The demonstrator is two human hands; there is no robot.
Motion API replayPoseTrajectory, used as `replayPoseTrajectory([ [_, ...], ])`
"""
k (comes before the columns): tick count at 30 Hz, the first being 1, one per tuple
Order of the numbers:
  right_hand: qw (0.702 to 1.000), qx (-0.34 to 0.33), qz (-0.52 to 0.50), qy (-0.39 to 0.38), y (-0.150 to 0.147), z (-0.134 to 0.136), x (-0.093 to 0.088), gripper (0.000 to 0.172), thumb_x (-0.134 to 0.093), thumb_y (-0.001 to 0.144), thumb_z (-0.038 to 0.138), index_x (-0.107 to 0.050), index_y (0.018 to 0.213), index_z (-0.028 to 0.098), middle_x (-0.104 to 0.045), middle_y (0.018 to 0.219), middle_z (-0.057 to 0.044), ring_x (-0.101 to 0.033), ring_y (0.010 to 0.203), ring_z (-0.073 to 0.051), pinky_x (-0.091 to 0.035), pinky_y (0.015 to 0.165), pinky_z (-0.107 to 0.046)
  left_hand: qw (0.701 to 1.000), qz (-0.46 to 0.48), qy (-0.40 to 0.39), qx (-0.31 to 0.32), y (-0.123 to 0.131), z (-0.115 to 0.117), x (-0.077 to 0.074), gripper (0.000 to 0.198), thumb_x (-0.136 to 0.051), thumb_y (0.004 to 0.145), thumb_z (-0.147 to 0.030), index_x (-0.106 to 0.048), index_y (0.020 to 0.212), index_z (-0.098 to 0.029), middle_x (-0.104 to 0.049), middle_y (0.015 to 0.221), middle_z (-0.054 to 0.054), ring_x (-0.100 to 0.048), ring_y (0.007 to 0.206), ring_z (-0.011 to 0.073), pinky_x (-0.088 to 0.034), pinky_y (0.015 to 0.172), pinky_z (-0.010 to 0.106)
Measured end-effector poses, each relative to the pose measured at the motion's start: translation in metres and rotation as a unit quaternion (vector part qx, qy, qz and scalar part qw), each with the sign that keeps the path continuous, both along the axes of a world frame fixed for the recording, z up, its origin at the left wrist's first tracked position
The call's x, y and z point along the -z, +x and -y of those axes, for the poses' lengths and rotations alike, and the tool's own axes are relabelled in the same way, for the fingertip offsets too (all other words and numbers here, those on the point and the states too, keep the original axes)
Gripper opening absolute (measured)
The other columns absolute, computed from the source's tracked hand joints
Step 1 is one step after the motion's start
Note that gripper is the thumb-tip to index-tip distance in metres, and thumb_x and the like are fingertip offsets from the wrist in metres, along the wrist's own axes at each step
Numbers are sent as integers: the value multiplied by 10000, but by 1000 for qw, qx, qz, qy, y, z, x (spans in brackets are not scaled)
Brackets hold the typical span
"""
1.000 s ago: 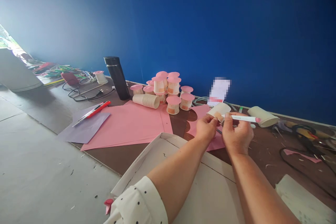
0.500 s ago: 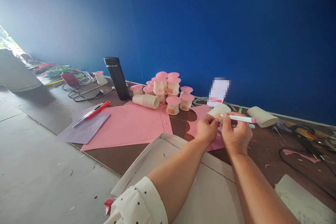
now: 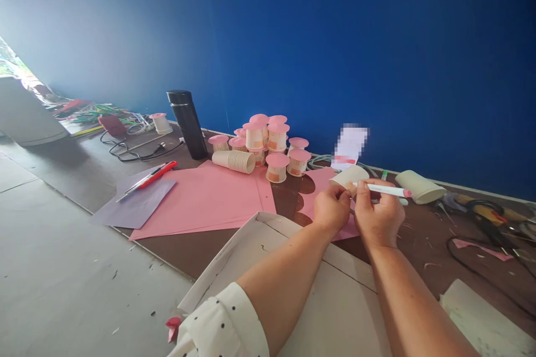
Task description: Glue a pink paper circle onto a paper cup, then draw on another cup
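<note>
My left hand (image 3: 333, 209) is closed on a white paper cup (image 3: 350, 175), which lies tilted on its side. In my right hand (image 3: 379, 215) is a white marker (image 3: 387, 189) with a pink end; its tip points left at the cup's side, and I cannot tell whether it touches. Beneath the hands lies pink paper (image 3: 316, 181) with a scalloped edge. Left of them stand several cups topped with pink discs (image 3: 277, 167), some stacked, with orange markings on their sides. A nested stack of plain paper cups (image 3: 232, 161) lies in front of those.
A black flask (image 3: 187, 125) stands at the back. A red cutter (image 3: 146, 181) rests on purple paper (image 3: 136, 206) beside pink sheets (image 3: 209, 195). White board (image 3: 268, 256) lies under my left arm. Rightward are another cup (image 3: 419, 187), cables (image 3: 464, 262) and scraps. A blue wall (image 3: 268, 39) rises behind.
Almost nothing differs. The view has shifted very slightly, and both hands keep their hold on the cup and the marker.
</note>
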State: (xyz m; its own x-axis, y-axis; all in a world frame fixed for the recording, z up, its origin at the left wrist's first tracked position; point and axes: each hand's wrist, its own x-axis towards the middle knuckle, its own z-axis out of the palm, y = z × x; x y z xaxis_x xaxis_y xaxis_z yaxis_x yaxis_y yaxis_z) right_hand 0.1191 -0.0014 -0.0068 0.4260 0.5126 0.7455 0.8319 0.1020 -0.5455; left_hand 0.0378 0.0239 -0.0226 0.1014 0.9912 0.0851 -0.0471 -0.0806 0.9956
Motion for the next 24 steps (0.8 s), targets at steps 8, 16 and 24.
replayPoseTrajectory([
  [8,1000,12,-2,3,2,0,2,273,-519,835,400,-632,855,153,-665,824,-108,-593,731,-204,-443,708,-326,999,23,-28,15,-2,-1,-5,164,-565,788,-298,-601,670,-190,-663,701,29,-561,655,138,-445,676,254],
  [16,1000,-6,6,15,-1,2,0,268,-554,838,405,-653,888,162,-684,858,-99,-615,767,-200,-460,726,-316,998,50,-29,37,0,-2,-2,162,-603,768,-314,-621,676,-182,-655,698,31,-568,682,145,-449,689,258],
  [24,999,18,9,30,1,0,2,295,-531,851,395,-651,894,128,-679,857,-121,-625,774,-212,-471,729,-326,1000,8,-25,11,-3,0,-6,161,-546,782,-262,-595,648,-187,-626,660,15,-532,623,130,-407,633,248],
])
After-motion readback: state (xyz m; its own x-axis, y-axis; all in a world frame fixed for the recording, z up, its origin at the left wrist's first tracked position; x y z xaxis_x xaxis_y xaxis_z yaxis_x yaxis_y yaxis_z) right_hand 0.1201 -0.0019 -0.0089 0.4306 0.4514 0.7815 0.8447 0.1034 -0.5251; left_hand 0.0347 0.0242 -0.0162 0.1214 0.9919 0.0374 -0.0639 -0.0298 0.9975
